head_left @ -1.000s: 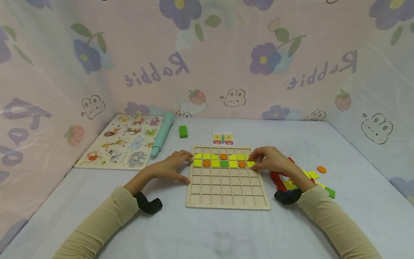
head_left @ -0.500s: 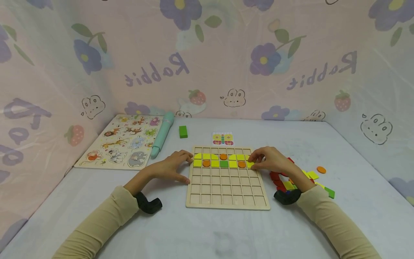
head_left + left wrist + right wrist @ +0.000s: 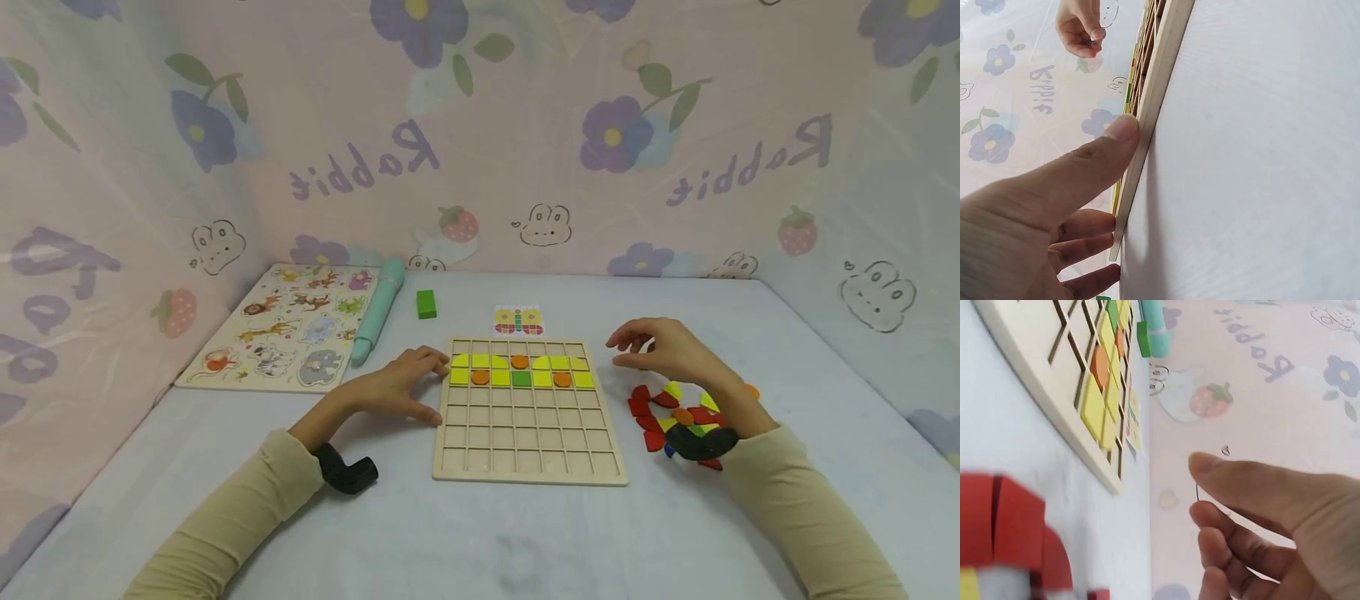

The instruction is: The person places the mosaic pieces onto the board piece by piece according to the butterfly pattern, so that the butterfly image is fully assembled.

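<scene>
A wooden grid board (image 3: 529, 433) lies flat on the table. Yellow tiles (image 3: 480, 362), orange discs (image 3: 562, 380) and a green square (image 3: 521, 378) fill cells in its second and third rows. At the board's left edge my left hand (image 3: 401, 385) rests its thumb and fingertips on the rim, fingers spread. My right hand (image 3: 671, 350) hovers past the board's right edge, above the loose pieces, with nothing between thumb and fingers; the right wrist view shows the gap. A small butterfly pattern card (image 3: 519, 320) lies just behind the board.
Loose red, yellow, orange and green pieces (image 3: 648, 417) lie right of the board, partly hidden by my right wrist. An animal puzzle board (image 3: 277, 329), a mint-coloured tube-like object (image 3: 378, 312) and a green block (image 3: 426, 304) stand at the back left. A patterned curtain surrounds the table.
My right hand has let go of the yellow piece at the board's right edge and moved right, away from the board. The left hand has stayed in place.
</scene>
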`<state>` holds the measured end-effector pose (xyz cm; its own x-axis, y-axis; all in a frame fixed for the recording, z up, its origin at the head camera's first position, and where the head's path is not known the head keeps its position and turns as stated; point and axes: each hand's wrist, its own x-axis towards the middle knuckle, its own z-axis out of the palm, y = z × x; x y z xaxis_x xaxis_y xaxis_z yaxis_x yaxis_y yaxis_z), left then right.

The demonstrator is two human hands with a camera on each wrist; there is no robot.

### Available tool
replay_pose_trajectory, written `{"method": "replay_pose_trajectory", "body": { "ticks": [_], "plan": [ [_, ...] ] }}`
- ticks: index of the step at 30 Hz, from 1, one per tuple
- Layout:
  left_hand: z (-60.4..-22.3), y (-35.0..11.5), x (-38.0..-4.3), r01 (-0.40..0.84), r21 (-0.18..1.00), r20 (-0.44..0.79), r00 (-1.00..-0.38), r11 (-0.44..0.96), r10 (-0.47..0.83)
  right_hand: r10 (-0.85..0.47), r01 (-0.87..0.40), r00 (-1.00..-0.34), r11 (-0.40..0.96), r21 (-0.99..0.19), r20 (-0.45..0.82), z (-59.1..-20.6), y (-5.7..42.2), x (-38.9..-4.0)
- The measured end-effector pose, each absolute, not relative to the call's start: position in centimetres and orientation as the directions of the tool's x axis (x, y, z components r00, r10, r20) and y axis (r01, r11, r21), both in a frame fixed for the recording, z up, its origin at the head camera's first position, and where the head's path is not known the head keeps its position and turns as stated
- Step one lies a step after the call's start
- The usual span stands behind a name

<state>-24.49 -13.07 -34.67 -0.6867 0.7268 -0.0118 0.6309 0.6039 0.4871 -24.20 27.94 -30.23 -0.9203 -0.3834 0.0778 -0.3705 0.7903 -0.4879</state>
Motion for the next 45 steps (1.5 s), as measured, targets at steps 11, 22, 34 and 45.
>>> {"method": "replay_pose_trajectory", "body": {
  "ticks": [11, 22, 34, 45],
  "plan": [
    [-34.7, -13.2, -24.4, 0.638, 0.489, 0.005, -0.684, 0.595, 0.729, -0.313, -0.282, -0.949, 0.885, -0.370, -0.026, -30.4, 32.6, -22.2],
    [-34.9, -13.0, -24.4, 0.629, 0.489, -0.015, -0.687, 0.604, 0.727, -0.181, -0.132, -0.973, 0.945, -0.298, -0.145, -32.5, 33.3, -22.0],
    [-34.7, -12.9, -24.4, 0.622, 0.490, -0.025, -0.690, 0.611, 0.723, -0.293, -0.241, -0.953, 0.893, -0.381, -0.083, -33.0, 33.2, -22.3],
    [-34.5, -12.9, -24.5, 0.624, 0.488, -0.019, -0.692, 0.610, 0.722, -0.268, -0.200, -0.954, 0.902, -0.383, -0.134, -32.7, 34.8, -22.3]
  ]
}}
